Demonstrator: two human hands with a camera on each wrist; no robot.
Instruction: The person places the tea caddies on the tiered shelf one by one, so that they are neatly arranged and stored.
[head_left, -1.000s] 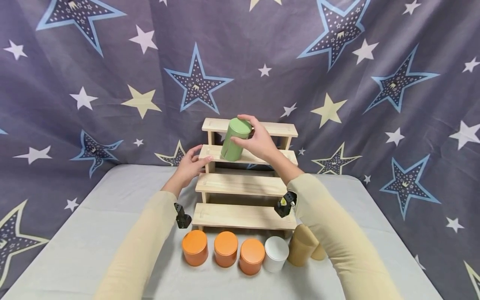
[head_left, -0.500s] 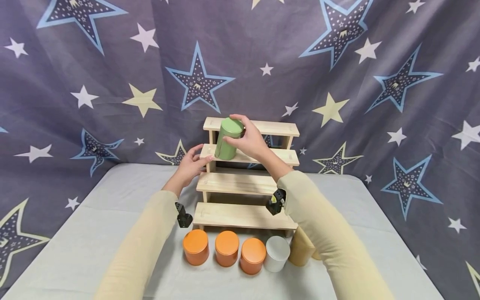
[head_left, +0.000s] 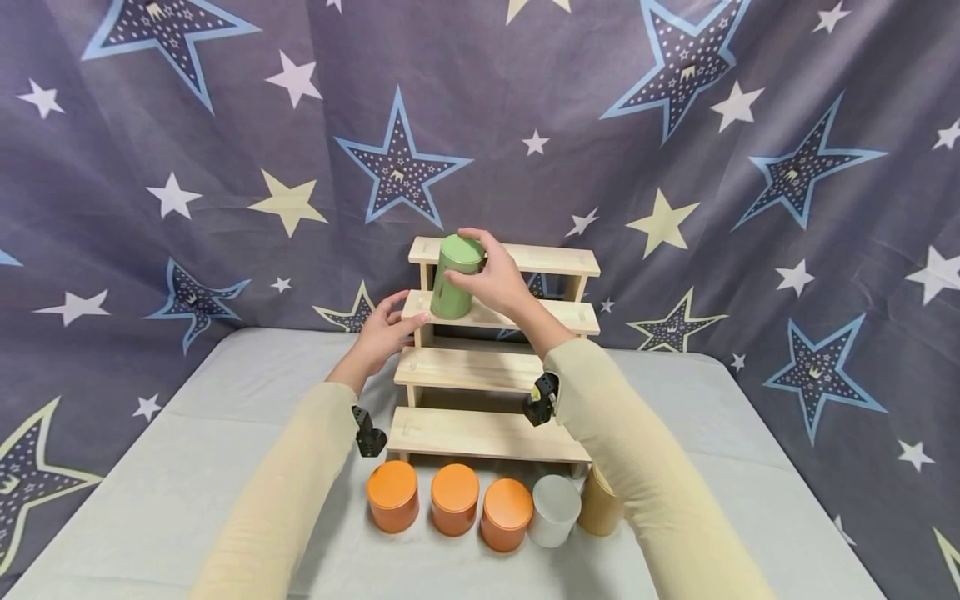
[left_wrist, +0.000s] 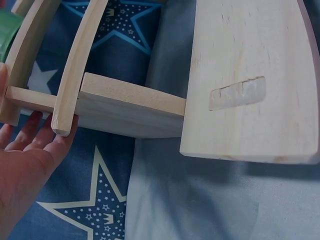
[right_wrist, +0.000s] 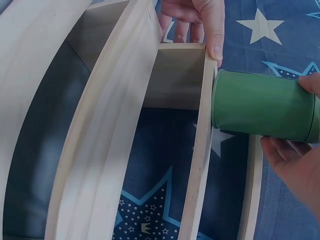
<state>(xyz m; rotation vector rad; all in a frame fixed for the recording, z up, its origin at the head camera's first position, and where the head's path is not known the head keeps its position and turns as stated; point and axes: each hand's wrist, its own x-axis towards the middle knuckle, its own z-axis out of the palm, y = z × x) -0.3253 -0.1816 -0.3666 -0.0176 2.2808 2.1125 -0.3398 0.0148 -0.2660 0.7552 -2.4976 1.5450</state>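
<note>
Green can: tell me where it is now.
In the head view, the green can is on the second shelf from the top, toward its left end, in the grip of the right hand and near the left hand.

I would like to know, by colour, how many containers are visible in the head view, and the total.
Orange containers: 3
Green container: 1
Pale grey container: 1
Tan container: 1, partly hidden by the right sleeve
Total: 6 visible

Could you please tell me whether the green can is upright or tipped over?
The green can is upright: its lid faces up, its base down at the second-highest shelf.
</note>
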